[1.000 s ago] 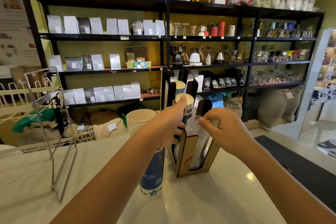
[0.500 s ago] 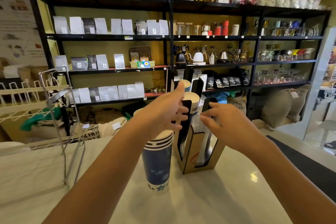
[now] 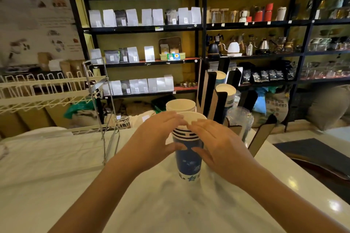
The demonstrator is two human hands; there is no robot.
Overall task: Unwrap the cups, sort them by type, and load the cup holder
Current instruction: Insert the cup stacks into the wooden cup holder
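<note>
Both hands are on it: the left hand (image 3: 157, 138) and the right hand (image 3: 217, 143) wrap from either side round the upright stack of blue-and-white paper cups (image 3: 188, 159), fingers over the rim, thumbs on the wall. The stack stands on the white marbled counter (image 3: 56, 166). Just behind it is a plain cream paper cup stack (image 3: 180, 105). To the right stands the cardboard-and-black cup holder (image 3: 217, 98), its slots carrying cups, with a clear plastic-wrapped sleeve (image 3: 240, 121) in its front slot. On the left stand a chrome wire frame (image 3: 106, 109) and a white wire rack (image 3: 47, 91). Behind runs black metal shelving (image 3: 202, 24) with pale pouches, kettles and glassware.
</note>
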